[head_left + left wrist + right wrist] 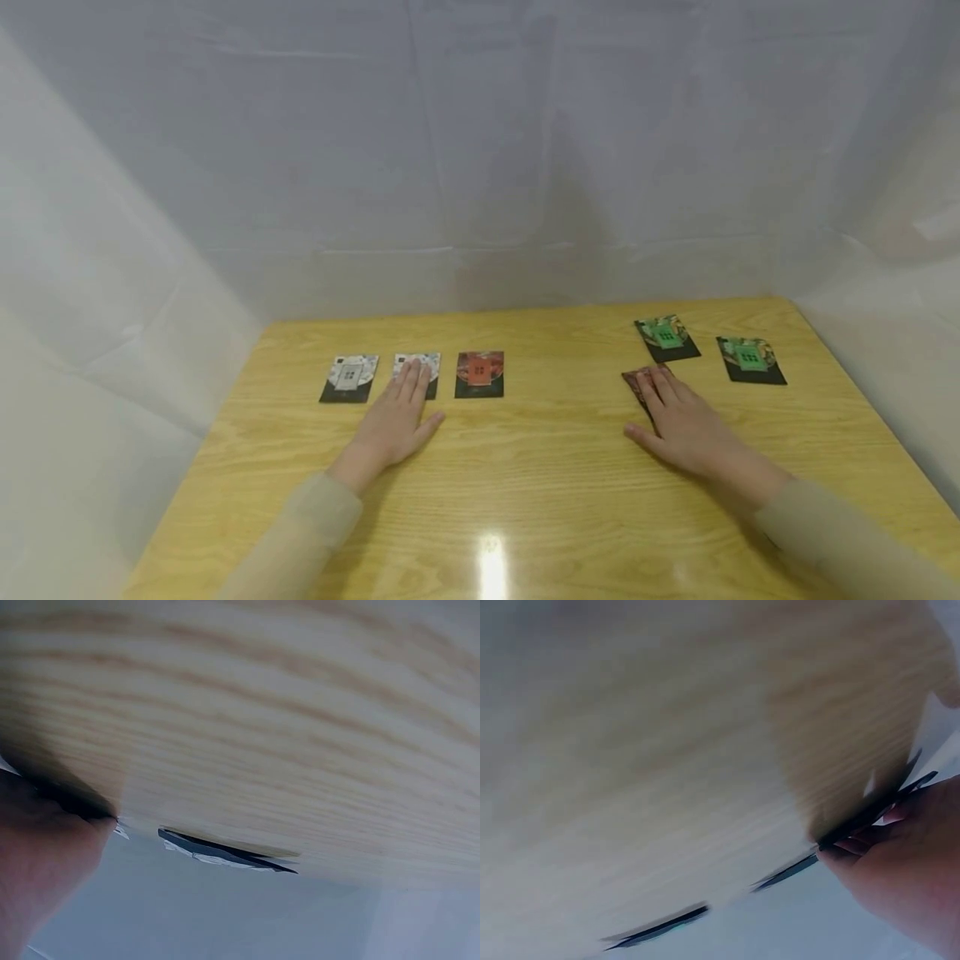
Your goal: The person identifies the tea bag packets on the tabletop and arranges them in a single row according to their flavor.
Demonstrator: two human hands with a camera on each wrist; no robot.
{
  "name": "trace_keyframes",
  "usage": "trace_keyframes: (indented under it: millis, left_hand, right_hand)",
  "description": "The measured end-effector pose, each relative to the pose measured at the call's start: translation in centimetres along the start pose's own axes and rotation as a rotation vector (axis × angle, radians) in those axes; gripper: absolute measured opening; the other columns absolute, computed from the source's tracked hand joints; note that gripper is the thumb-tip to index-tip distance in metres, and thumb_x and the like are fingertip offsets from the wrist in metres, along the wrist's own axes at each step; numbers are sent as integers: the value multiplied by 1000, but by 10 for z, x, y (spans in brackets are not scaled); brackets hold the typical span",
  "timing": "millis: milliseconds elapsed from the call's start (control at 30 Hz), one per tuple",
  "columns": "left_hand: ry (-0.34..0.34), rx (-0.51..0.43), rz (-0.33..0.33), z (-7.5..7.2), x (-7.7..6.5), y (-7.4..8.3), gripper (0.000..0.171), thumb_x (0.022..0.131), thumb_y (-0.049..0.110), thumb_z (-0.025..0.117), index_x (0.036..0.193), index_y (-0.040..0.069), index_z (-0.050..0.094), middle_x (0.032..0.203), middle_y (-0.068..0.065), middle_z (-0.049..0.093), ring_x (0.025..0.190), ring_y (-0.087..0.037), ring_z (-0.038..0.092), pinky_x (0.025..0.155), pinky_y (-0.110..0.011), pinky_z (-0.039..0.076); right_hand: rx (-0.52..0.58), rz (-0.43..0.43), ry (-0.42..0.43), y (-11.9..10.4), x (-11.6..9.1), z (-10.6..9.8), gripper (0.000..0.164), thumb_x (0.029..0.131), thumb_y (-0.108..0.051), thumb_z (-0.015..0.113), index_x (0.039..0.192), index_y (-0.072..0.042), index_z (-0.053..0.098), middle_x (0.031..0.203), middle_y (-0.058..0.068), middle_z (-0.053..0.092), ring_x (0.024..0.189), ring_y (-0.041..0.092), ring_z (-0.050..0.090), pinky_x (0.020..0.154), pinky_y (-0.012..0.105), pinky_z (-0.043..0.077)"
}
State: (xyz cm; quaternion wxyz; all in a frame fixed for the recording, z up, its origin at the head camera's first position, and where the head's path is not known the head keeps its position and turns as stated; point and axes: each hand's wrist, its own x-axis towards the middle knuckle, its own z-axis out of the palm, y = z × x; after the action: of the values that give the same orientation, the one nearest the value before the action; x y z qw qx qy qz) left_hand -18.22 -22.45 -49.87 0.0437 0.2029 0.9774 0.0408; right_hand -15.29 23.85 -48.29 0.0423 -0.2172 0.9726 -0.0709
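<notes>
My left hand (393,421) lies flat with straight fingers over a white-and-black packet (432,388), covering much of it. Another white-and-black packet (348,379) is just left of it, and a red-and-black packet (480,374) just right. On the other side, my right hand (686,429) rests with extended fingers on a dark red packet (637,382), which sits askew and is mostly hidden. Beyond and to the right of that hand are two green-and-black packets, the nearer-to-hand green packet (667,337) tilted, the other green packet (752,360) further right.
The wooden table (555,467) has a glossy top with a light reflection near its front. White sheeting (480,167) hangs behind it and along both sides. In the left wrist view, a packet (217,852) lies on the table beside the hand.
</notes>
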Motion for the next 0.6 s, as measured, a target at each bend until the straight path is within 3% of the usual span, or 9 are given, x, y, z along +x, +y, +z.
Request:
trace_keyframes:
  millis: [600]
  left_hand:
    - [-17, 22, -20, -6, -1, 6, 85, 113, 52, 39, 168, -6, 10, 176, -27, 4, 166, -43, 7, 137, -53, 15]
  right_hand:
    - [-18, -48, -38, -55, 61, 5, 90, 109, -58, 48, 166, 6, 22, 173, 33, 20, 162, 49, 19, 131, 62, 28]
